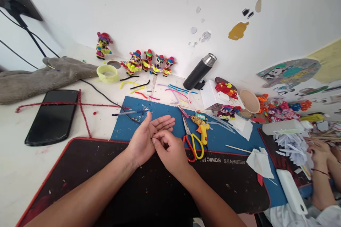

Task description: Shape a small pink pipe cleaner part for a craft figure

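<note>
My left hand (pixel 145 136) is palm up over the black desk mat, thumb apart and fingers stretched out. Above its palm, my right hand (pixel 170 149) pinches with thumb and forefinger; a tiny dark bit shows at the fingertips, too small to name. Just right of my hands lie scissors (pixel 192 142) with one red and one yellow handle, and a yellow glue gun (pixel 204 131). Behind my left hand, a blue pen (pixel 128 112) rests on the blue mat (pixel 121 124) among small scraps.
Red pipe cleaners (pixel 85 120) cross a phone (pixel 53 117) on the left. Pipe-cleaner figures (pixel 134 64) stand along the wall near a roll of tape (pixel 107 74) and a black flask (pixel 199 72). A co-worker's hands (pixel 321 156) are at the far right.
</note>
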The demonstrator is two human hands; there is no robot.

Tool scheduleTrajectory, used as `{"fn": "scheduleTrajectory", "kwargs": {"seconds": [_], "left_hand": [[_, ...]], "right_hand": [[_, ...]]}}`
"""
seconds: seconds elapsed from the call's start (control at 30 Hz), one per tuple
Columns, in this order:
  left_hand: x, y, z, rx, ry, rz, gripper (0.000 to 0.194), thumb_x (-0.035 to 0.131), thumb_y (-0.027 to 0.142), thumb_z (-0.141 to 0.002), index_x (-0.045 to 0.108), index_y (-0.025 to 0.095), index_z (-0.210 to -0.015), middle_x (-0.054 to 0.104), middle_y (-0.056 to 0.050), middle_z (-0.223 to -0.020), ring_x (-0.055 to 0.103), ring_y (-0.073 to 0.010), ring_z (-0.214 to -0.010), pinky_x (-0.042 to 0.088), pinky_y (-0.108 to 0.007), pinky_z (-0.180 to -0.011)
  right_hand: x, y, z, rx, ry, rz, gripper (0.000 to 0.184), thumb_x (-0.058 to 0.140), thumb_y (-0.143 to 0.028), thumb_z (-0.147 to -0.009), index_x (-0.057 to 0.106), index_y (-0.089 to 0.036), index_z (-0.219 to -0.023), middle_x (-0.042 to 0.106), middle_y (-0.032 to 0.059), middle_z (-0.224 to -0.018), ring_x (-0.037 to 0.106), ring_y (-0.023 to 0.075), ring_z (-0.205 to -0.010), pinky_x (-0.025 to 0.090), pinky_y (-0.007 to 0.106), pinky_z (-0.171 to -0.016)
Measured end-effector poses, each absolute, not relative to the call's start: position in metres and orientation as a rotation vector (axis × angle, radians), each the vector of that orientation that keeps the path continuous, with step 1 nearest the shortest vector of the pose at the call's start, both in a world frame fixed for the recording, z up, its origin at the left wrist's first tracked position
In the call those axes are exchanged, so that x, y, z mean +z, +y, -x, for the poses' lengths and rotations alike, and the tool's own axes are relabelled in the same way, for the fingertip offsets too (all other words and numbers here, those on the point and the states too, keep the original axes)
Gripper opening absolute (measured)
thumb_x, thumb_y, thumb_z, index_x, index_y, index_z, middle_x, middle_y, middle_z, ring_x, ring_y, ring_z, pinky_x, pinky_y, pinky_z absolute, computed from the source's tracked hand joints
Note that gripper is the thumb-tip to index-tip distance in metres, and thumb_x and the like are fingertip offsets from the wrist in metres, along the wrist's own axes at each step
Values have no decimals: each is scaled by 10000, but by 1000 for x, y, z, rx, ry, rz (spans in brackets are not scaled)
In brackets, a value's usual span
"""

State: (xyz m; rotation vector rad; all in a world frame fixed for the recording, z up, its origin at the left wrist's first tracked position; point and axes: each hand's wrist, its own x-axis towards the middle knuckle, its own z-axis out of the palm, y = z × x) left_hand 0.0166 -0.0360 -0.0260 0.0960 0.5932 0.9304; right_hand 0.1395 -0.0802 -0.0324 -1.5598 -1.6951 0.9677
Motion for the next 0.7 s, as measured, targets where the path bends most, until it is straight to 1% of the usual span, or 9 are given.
{"fn": "scheduleTrajectory", "kwargs": {"seconds": [0.13, 0.3, 0.43, 0.57, 0.7], "left_hand": [[-25, -35, -16, 946, 590, -75, 654, 417, 608, -1066, 768, 64, -1166, 710, -235, -1385, 573, -345, -1415, 391, -447, -1244], [-25, -35, -16, 945, 584, -74, 651, 415, 597, -1068, 772, 61, -1157, 720, -242, -1365, 591, -341, -1396, 396, -438, -1241], [-25, -35, -16, 947, 585, -71, 644, 443, 591, -1060, 760, 44, -1188, 718, -253, -1361, 596, -347, -1389, 391, -440, -1246], [-25, -35, -15, 942, 589, -63, 650, 439, 600, -1058, 746, 53, -1229, 712, -250, -1372, 596, -344, -1391, 380, -442, -1253], [-24, -34, -15, 933, 600, -48, 640, 408, 598, -1068, 761, 77, -1184, 717, -229, -1375, 601, -336, -1388, 383, -439, -1253]], "right_hand": [[-32, -80, -141, 990, -1639, 1558, 152, 623, -309, -951, 725, -203, -912, 597, -44, -582, 515, 127, -516, 381, 254, -537], [-33, -80, -145, 981, -1623, 1563, 165, 623, -317, -953, 742, -206, -925, 641, -31, -604, 542, 132, -517, 411, 256, -540], [-35, -81, -145, 964, -1638, 1574, 157, 621, -313, -959, 739, -212, -934, 628, -37, -601, 545, 133, -521, 418, 258, -549], [-35, -81, -145, 966, -1632, 1569, 148, 620, -315, -961, 731, -218, -948, 654, -25, -638, 569, 140, -550, 426, 258, -551], [-33, -81, -146, 973, -1596, 1529, 144, 625, -323, -963, 723, -218, -960, 660, -21, -660, 569, 139, -561, 431, 253, -553]]}}
